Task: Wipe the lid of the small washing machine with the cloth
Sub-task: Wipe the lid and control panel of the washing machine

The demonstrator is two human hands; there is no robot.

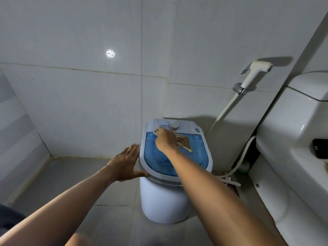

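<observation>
Right hand [166,139] presses the limp, soft cloth [183,142] flat at the lid's [159,158] far edge; left hand [125,162], fingers straight, steadies the light washing machine [163,197].

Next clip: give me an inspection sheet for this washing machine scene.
Surface: blue lid, closed, on the small washing machine.
Job's things: tan cloth spread on the lid's far part.
Clutter: nothing seen.
Hands: right hand presses the cloth flat; left hand rests open against the machine's left rim.
Cables: white hose trails behind the machine.
Surroundings: tiled walls, bidet sprayer, toilet tank.
</observation>
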